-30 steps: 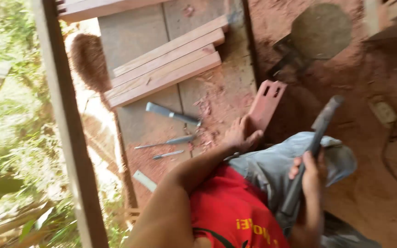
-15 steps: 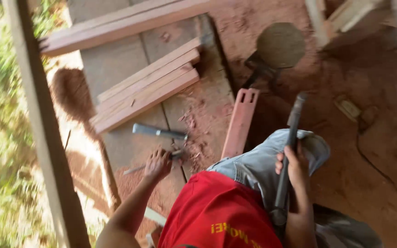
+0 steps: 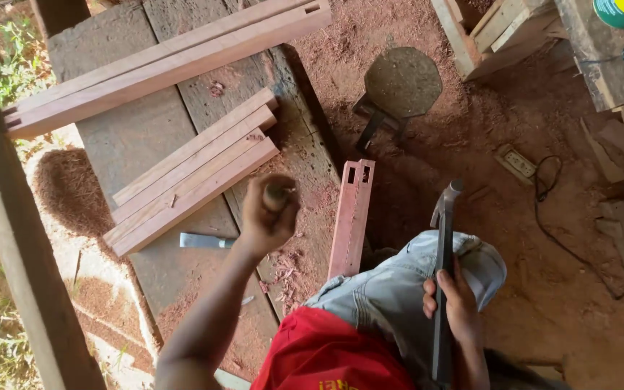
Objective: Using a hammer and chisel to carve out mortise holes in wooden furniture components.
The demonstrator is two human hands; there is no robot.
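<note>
I noted the left hand (image 3: 269, 217) closed around a chisel handle (image 3: 277, 195) above the bench (image 3: 146, 144); the right hand (image 3: 453, 307) gripped a hammer (image 3: 443, 274). Mortised rail (image 3: 352, 217) leaned nearby, untouched.

Rough weathered wood bench (image 3: 146, 144); matt dark metal hammer (image 3: 443, 274).

Near the middle of the frame, the left hand (image 3: 269, 217) is closing around a small round wooden handle (image 3: 277, 195) above a weathered plank bench (image 3: 139, 144), with a metal chisel (image 3: 207, 240) lying just left of it below a stack of reddish wood strips (image 3: 193, 170). At lower right, the right hand (image 3: 453, 307) is gripping a dark hammer (image 3: 443, 274) against a knee in grey denim. A notched red wood piece (image 3: 352, 217) is leaning between bench and knee.
</note>
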